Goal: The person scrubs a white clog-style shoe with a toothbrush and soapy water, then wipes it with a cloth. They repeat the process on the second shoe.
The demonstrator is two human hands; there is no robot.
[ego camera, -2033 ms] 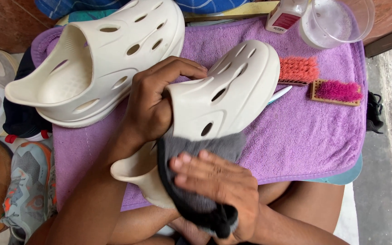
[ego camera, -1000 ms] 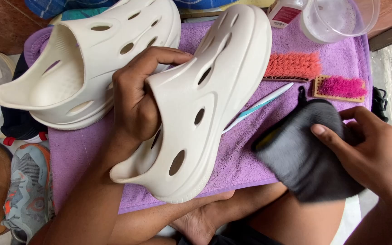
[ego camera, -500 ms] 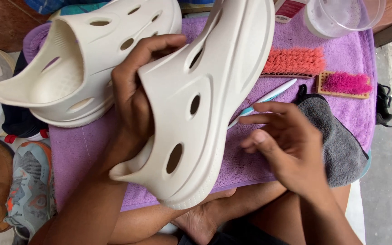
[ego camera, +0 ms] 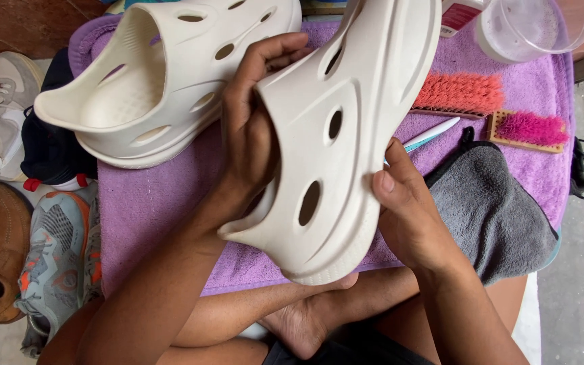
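head view: cream clog (ego camera: 346, 135) between left hand (ego camera: 248, 135) (gripping) and right hand (ego camera: 407, 209).

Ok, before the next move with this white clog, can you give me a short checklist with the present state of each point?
1. Left hand holds the clog: ok, fingers wrap over its upper edge.
2. Right hand supports the clog: ok, thumb on its side, near the sole edge.
3. Grey cloth within reach: ok, it lies on the purple towel beside the right hand.
4. Brushes at hand: ok, orange brush and pink brush lie on the towel.
5. Clog surface clean: cannot tell, only one side shows.
6. Second clog out of the way: ok, it rests apart, on the towel's left.
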